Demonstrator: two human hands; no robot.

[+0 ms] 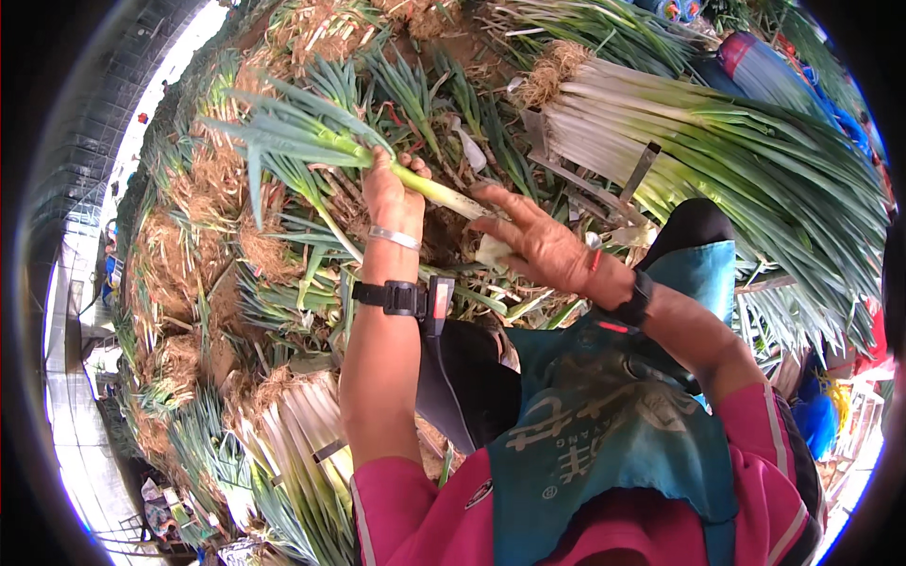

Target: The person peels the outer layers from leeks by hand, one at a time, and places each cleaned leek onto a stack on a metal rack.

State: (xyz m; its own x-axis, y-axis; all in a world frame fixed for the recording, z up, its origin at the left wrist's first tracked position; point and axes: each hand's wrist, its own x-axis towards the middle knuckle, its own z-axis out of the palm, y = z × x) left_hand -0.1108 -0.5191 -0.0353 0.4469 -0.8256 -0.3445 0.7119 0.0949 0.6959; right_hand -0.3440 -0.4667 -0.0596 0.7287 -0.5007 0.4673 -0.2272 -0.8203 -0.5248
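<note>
While my left hand (pixel 392 193) closes around the pale green neck of a leek (pixel 429 186), I keep the stalk lying across my lap line, leaves fanning away beyond my knuckles and the white shaft running toward my other hand. The fingers are wrapped fully round, a tight fist, which I judge keeps the long, top-heavy plant from swinging. My right hand (pixel 538 247) sits just past the white end of the shaft, fingers spread and half curled, thumb toward the stalk; it touches or nearly touches the root end, where a pale flap of outer skin (pixel 493 250) hangs loose below my fingertips. Whether those fingers actually pinch the skin I cannot tell, as the palm faces away from me.

Each wrist has a black strap: the one on my left forearm carries a small black device (pixel 436 300), and a thin silvery bangle (pixel 394 237) rides above it. A red band (pixel 596 259) crosses the back of my right hand.

Beyond the held stalk, well past my fingers, lie untrimmed leeks with earthy brown roots (pixel 255 250). Off to the right of my right hand a big bundle of cleaned leeks (pixel 717 151) lies with white shafts together and leaves sweeping outward. Below my left elbow another stack of trimmed white shafts (pixel 307 424) rests. A blue apron (pixel 604 424) covers my lap under both arms.
</note>
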